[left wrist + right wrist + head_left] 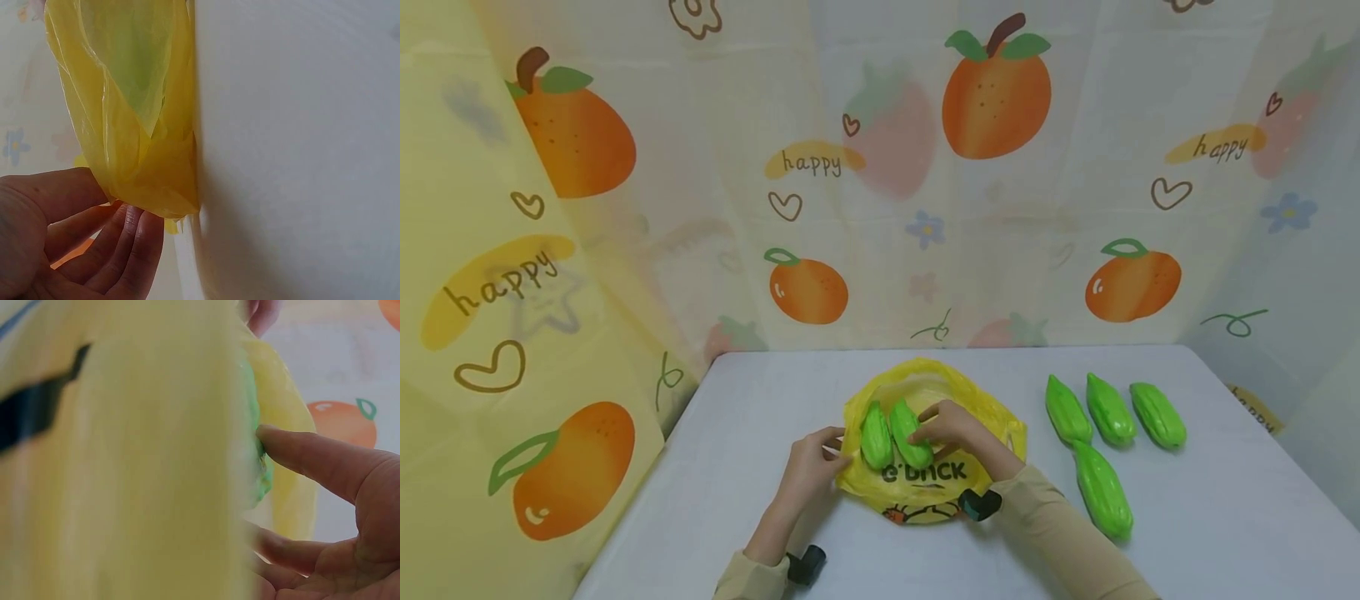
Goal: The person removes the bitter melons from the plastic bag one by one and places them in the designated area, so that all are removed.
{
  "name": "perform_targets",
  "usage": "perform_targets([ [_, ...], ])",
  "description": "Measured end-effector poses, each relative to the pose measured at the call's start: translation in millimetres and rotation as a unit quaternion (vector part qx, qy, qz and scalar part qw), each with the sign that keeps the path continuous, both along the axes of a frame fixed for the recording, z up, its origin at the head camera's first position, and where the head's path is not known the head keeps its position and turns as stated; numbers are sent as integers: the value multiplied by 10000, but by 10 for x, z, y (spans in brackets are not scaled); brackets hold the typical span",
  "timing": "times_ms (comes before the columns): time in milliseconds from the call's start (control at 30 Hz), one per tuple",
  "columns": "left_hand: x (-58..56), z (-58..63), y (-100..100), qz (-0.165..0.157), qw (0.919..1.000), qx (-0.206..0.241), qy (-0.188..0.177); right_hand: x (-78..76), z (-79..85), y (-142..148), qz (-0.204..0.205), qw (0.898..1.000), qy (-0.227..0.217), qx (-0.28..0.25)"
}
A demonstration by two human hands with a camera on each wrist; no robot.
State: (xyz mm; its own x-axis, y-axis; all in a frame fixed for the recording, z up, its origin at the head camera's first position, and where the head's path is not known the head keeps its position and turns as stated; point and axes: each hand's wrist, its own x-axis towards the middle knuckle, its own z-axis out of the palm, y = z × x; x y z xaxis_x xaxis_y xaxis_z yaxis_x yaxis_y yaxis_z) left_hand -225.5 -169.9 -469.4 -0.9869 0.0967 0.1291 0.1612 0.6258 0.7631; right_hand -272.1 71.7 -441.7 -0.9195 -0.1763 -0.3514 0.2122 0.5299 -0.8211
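Note:
A yellow plastic bag (865,492) with dark printing lies on the table, its mouth spread open. Two bright green ridged gourds sit side by side there: the left gourd (876,437) and the right gourd (910,429). My left hand (811,467) pinches the bag's left edge between thumb and fingers, as the left wrist view shows. My right hand (955,429) reaches over the bag's right side and holds the right gourd. In the right wrist view its thumb touches this gourd (255,450), while yellow film partly hides the other fingers.
Several more green gourds (1108,408) lie on the white table (1225,508) to the right of the bag, one of them nearer my right sleeve (1067,525). Behind the table hangs a fruit-printed cloth (880,250), with another at the left.

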Motion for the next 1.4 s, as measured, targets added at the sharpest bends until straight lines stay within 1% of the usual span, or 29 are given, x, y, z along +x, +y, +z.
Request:
perform_targets([
  [200, -9, -17, -9, 37, 10000, 13, -26, 8, 26, 0, -12, 9999, -18, -102],
  [433, -8, -4, -6, 42, 10000, -6, -38, 38, 83, 29, 26, 10000, 20, -83],
  [633, -10, -6, -1, 84, 10000, -45, -27, 75, 152, 81, 130, 9994, 41, -319],
  [867, 3, -8, -3, 54, 10000, -53, 33, 111, 218, 127, 110, 9988, 64, -467],
  [1067, -9, -25, -10, 73, 9999, -100, -28, 149, 269, 187, 106, 9978, 130, -638],
  [1167, -17, -33, -18, 66, 9999, -74, -53, 160, 287, 223, 170, 9972, 180, -712],
  [1400, -19, -34, -11, 67, 10000, -51, -54, 185, 331, 296, 173, 9960, 232, -847],
])
